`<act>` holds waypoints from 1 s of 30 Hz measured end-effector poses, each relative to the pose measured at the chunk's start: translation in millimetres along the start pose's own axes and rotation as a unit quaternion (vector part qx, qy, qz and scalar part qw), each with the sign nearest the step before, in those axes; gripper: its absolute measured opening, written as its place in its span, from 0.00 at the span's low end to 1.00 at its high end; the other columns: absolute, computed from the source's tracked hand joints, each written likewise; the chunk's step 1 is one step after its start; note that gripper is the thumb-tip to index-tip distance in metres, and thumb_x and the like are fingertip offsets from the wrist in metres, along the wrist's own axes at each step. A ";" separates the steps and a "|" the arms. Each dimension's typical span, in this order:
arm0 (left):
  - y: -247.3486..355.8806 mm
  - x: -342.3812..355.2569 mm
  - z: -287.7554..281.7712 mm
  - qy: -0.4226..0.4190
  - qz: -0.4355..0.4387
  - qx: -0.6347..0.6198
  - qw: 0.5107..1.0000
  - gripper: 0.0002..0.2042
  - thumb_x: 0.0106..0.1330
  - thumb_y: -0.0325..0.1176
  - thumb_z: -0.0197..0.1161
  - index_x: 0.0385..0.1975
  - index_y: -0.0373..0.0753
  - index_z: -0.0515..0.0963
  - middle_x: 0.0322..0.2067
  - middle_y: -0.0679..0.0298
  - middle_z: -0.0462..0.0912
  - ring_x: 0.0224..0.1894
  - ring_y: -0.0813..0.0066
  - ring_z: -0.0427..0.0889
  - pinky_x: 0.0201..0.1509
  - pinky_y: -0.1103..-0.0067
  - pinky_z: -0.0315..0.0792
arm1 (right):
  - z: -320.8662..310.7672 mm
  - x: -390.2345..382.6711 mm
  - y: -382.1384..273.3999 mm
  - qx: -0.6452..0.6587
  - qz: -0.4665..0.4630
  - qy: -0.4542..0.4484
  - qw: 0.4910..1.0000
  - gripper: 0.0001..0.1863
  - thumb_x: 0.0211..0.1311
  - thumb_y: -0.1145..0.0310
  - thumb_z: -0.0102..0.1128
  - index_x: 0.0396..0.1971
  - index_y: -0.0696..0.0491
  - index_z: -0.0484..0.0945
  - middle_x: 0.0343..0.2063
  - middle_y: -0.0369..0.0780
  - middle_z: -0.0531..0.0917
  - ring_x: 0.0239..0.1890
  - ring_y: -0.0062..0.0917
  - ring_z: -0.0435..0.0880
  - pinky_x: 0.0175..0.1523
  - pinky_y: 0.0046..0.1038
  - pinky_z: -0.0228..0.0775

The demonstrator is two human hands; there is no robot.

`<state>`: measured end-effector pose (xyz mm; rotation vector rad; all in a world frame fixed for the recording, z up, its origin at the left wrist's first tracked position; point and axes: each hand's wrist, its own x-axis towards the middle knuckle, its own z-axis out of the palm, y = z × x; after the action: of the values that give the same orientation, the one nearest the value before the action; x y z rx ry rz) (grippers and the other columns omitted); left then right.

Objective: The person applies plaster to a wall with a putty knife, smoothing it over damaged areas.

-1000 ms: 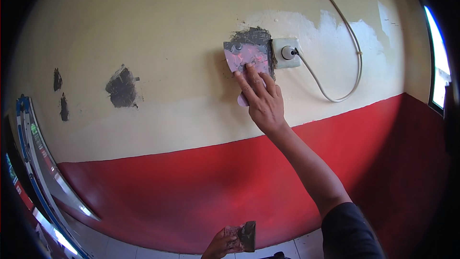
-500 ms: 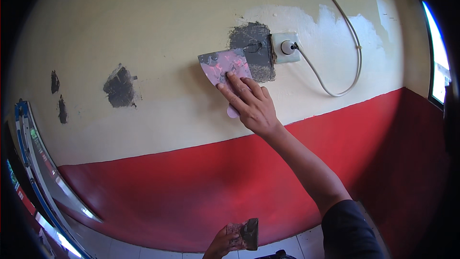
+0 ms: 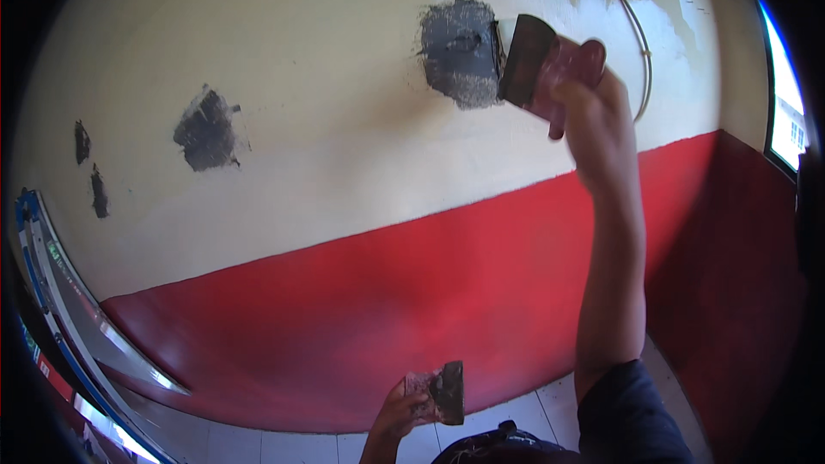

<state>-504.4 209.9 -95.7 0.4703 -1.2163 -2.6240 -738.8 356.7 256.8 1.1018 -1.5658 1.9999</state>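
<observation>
My right hand (image 3: 595,112) grips a pink putty scraper (image 3: 528,58), its dark blade raised just right of a large grey filler patch (image 3: 457,64) on the cream wall (image 3: 326,94). The scraper covers most of the socket plate and its plug; whether the blade touches the wall I cannot tell. Low in front of the red lower wall (image 3: 301,352), my left hand (image 3: 397,408) holds another scraper (image 3: 445,391) with grey filler on it.
A white cable (image 3: 638,34) hangs down the wall. Smaller grey patches (image 3: 206,129) lie to the left. A metal ladder (image 3: 43,258) leans at the far left. A window (image 3: 782,86) is at the right, beyond the corner. White floor tiles (image 3: 292,447) show below.
My right hand has moved up and right from the patch's lower left and turned the scraper sideways, uncovering the patch and covering the socket. The view has shifted a little.
</observation>
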 end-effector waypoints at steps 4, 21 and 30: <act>16.5 -5.0 -50.9 0.000 -0.014 0.018 1.000 0.25 0.54 0.18 0.48 0.55 0.30 0.57 0.47 0.49 0.72 0.44 0.58 0.80 0.45 0.64 0.79 | 37.2 -2.6 22.3 -0.110 0.004 0.011 0.994 0.16 0.54 0.71 0.43 0.38 0.67 0.73 0.25 0.51 0.79 0.30 0.34 0.81 0.35 0.33 0.71; 13.7 -49.6 -86.5 -0.126 0.005 -0.006 0.992 0.25 0.55 0.20 0.47 0.57 0.32 0.59 0.49 0.54 0.72 0.49 0.64 0.77 0.47 0.71 0.78 | 150.0 32.8 -37.8 -0.264 0.091 0.058 0.958 0.20 0.52 0.64 0.51 0.41 0.63 0.76 0.42 0.52 0.80 0.46 0.41 0.79 0.52 0.33 0.70; 16.8 -65.4 -79.1 -0.111 0.027 0.034 0.993 0.25 0.55 0.21 0.48 0.56 0.32 0.60 0.47 0.55 0.74 0.47 0.67 0.78 0.43 0.73 0.79 | 156.6 45.0 -52.8 -0.244 0.094 0.041 0.964 0.23 0.49 0.65 0.55 0.47 0.58 0.75 0.50 0.49 0.74 0.52 0.38 0.75 0.53 0.35 0.68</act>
<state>-413.4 164.7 -118.0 0.1545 -1.3653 -2.6508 -675.5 219.3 336.9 0.6895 -2.0301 1.6027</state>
